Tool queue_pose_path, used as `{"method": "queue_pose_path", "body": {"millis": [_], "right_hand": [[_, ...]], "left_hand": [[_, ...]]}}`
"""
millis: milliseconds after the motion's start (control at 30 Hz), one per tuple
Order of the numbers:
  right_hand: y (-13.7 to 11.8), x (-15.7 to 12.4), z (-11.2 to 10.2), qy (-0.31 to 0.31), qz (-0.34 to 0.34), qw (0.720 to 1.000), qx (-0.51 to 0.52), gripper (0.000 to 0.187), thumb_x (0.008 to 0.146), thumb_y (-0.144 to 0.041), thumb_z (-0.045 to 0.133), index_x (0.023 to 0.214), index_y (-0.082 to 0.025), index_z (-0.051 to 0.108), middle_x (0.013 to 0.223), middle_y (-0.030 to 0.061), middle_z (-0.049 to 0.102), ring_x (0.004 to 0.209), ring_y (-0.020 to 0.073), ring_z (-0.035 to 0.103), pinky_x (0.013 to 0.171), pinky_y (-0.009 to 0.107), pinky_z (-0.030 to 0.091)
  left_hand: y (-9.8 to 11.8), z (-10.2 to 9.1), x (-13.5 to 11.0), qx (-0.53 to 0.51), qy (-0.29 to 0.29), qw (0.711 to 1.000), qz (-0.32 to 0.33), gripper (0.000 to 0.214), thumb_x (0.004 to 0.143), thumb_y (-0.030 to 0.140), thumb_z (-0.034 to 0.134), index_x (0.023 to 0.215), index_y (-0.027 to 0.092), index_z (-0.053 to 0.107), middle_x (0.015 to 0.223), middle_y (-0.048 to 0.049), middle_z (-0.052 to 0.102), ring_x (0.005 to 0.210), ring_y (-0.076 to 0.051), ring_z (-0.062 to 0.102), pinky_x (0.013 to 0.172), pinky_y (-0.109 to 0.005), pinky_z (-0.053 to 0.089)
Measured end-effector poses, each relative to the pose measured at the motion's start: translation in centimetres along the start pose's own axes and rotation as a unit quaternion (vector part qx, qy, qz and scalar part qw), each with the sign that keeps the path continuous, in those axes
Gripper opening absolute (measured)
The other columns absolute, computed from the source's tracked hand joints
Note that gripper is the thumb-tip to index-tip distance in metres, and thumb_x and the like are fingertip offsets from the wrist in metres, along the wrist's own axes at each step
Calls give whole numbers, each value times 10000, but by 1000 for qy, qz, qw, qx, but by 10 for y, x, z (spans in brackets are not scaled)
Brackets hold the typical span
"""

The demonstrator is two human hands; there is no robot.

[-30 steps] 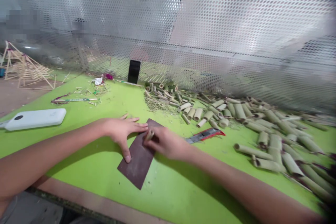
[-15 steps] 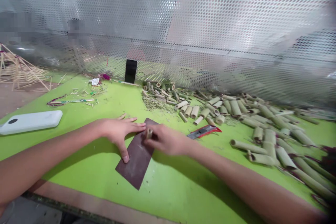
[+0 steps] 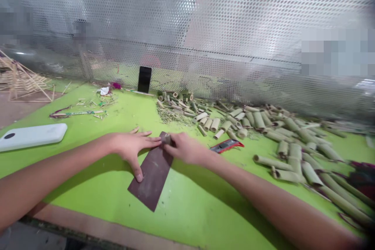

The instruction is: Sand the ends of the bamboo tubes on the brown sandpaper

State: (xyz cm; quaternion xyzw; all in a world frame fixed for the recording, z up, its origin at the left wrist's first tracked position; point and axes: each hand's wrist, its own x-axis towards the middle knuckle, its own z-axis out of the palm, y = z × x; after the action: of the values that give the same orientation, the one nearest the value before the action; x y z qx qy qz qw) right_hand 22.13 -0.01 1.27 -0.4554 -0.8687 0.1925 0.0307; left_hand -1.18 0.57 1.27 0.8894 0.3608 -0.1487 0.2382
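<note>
Pinching a short bamboo tube between closely drawn fingertips, the right hand presses it onto the far end of a dark sandpaper sheet. The tube sits roughly on end, tilted slightly, at the front of those fingers and partly hidden by them. The left hand lies spread wide just beside it, with its fingers reaching toward the tube and its thumb pinning the sheet's left edge. The sheet lies slantwise on a green counter. Just right of the right hand sits a red utility knife. Farther right lie heaps of cut bamboo tubes. A phone stands upright against a perforated metal screen.
</note>
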Motion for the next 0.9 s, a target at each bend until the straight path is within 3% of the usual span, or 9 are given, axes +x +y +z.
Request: {"method": "queue_pose_path", "body": {"millis": [67,133,200,300,433,533,667,767,900], "right_hand": [[0,-1,1,15,5,1000,19,142,957,-290,575,893,-168,611,752,40,652,598,150,546,544,262,356],[1,-2,2,-9,-75,994,73,143,944,-306,624,1005,-177,626,864,44,691,696,164,602,606,261,407],[2,-2,3,-18,-108,989,104,151,922,-302,663,1010,-182,633,908,44,702,755,175,626,651,267,435],[4,-2,1,9,-61,993,99,113,911,-277,662,962,-180,636,869,42,706,728,177,626,639,272,436],[3,-2,-4,-50,-90,987,124,145,872,-273,708,985,-190,669,892,34,729,720,174,643,637,268,448],[5,-3,-8,-20,-37,993,110,116,864,-278,712,919,-188,665,824,28,724,695,179,641,611,270,436],[8,-4,-11,-60,-44,988,136,117,870,-285,705,928,-195,658,867,29,735,733,187,660,628,274,450],[8,-4,-9,-3,32,996,83,119,900,-293,668,883,-176,649,800,46,716,675,189,638,590,283,433],[8,-2,-4,-31,-49,988,142,152,899,-330,687,966,-194,668,907,41,742,749,189,676,650,288,482]], "left_hand": [[1,0,0,0,0,1000,-5,1324,631,727,779,1640,264,58,1696,-36,33,1568,-390,-28,1254,-633,-13],[1,0,-1,-1,5,1000,-7,1323,627,723,786,1640,268,67,1696,-43,50,1567,-395,-15,1255,-634,4],[1,0,-1,-2,9,1000,-4,1325,622,723,791,1640,275,71,1696,-42,56,1567,-393,-7,1262,-618,37],[1,0,-1,-2,5,1000,-4,1322,629,721,784,1639,272,59,1696,-33,42,1570,-378,-15,1268,-602,41],[2,-1,-2,-1,1,1000,-7,1315,636,721,774,1639,263,57,1695,-29,27,1573,-372,-20,1259,-620,3],[3,-2,-3,3,0,1000,-7,1309,644,729,763,1640,261,54,1694,-35,9,1572,-373,-23,1256,-627,8],[3,-2,-3,6,-1,1000,-8,1307,648,735,758,1638,262,50,1694,-31,16,1572,-375,-22,1252,-636,1],[3,-1,-1,5,0,1000,-8,1316,641,743,761,1637,264,46,1693,-35,-5,1571,-382,-20,1249,-644,12],[2,0,-1,2,5,1000,-5,1324,636,751,764,1637,264,46,1694,-46,8,1571,-380,-14,1259,-619,50]]}}
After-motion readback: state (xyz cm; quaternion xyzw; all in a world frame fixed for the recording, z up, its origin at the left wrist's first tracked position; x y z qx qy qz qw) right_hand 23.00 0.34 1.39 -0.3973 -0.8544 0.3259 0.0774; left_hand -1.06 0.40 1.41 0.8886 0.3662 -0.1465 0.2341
